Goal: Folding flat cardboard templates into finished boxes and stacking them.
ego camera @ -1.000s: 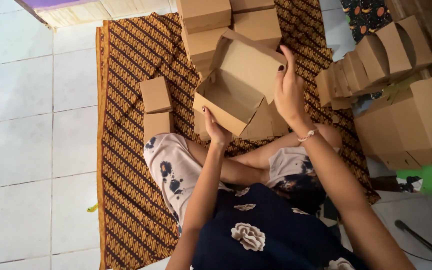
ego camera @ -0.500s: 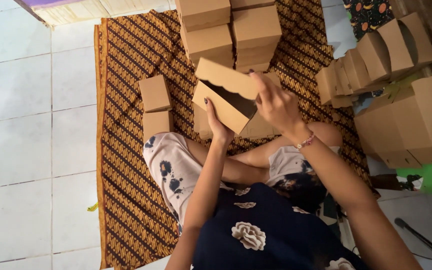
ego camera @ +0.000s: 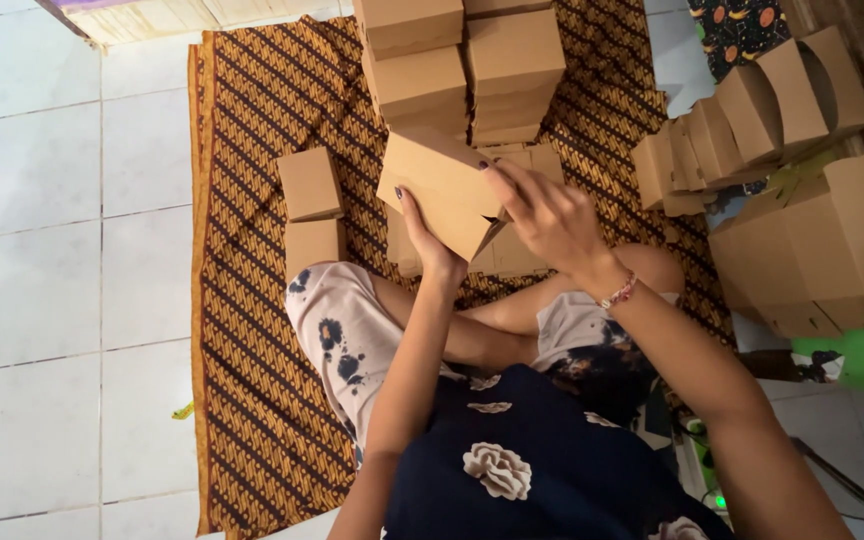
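Box in hand: you hold a brown cardboard box (ego camera: 444, 192) tilted above your lap, over the patterned mat (ego camera: 252, 300); its lid looks folded down, with a small dark gap showing at the near right corner.
Left hand: your left hand (ego camera: 430, 243) is curled under the near left edge of the box, thumb against its side, propping it up.
Right hand: your right hand (ego camera: 544, 213) is pressed with bent fingers on the right end of the box, gripping it at the flap corner.
Done so far: by the look of it, this box is folded up and nearly closed; the corner gap suggests the last tuck is not fully seated.
Finished pile: closed boxes stand in stacked columns (ego camera: 462, 60) just beyond the held box, at the far middle of the mat.
Loose boxes: two small closed boxes (ego camera: 310, 210) lie to the left, one behind the other, near your knee.
Left to do: a row of half-folded box blanks (ego camera: 752, 110) leans together at the far right, and larger open cartons (ego camera: 822, 250) sit nearer on the right; these still look unclosed, so a fair share remains.
Floor: white tiles (ego camera: 42, 300) lie left of the mat.
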